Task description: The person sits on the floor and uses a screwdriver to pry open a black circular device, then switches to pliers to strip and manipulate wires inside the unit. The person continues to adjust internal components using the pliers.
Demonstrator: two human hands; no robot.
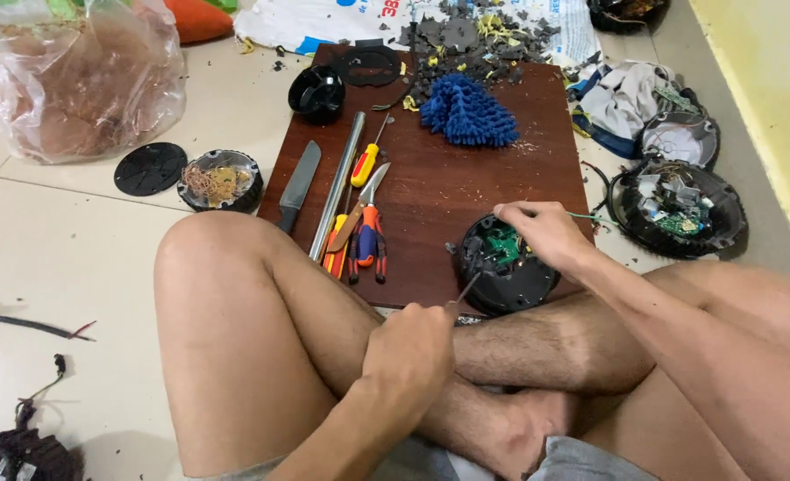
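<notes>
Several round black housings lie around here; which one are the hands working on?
The housing on the board's near right corner, green circuit inside. The right hand grips its rim; the left hand pokes a thin tool at it.

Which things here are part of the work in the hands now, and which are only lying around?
In use: round black plastic housing with green circuit board; thin metal tool in left hand; right hand.

Lying about: blue fluffy mop head; grey knife; yellow-handled screwdriver; orange-handled scissors.
</notes>
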